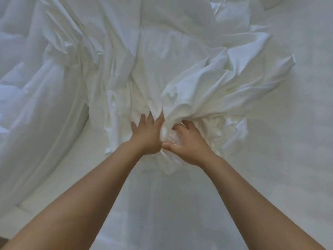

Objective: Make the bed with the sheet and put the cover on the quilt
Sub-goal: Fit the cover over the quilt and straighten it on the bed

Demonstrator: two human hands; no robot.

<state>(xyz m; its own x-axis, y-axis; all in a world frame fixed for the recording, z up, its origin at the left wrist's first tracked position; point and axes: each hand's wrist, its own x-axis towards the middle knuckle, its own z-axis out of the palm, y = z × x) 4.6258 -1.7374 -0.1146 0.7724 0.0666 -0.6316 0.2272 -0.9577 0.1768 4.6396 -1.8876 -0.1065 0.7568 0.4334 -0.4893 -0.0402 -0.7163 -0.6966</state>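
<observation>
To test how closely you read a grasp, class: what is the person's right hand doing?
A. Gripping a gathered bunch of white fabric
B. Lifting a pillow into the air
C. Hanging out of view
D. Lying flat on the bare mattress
A: the right hand has its fingers and thumb curled round a gathered bunch of the white fabric, close beside the left hand, whose fingers lie spread on the cloth.

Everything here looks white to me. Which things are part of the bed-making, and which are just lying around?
In the job: bunched white cloth, gripped by the right hand and pressed by the left hand; puffy white bedding at the view's left; flat bed surface.
Lying about: nothing plainly; a white fold at the top edge is too cut off to tell.
</observation>
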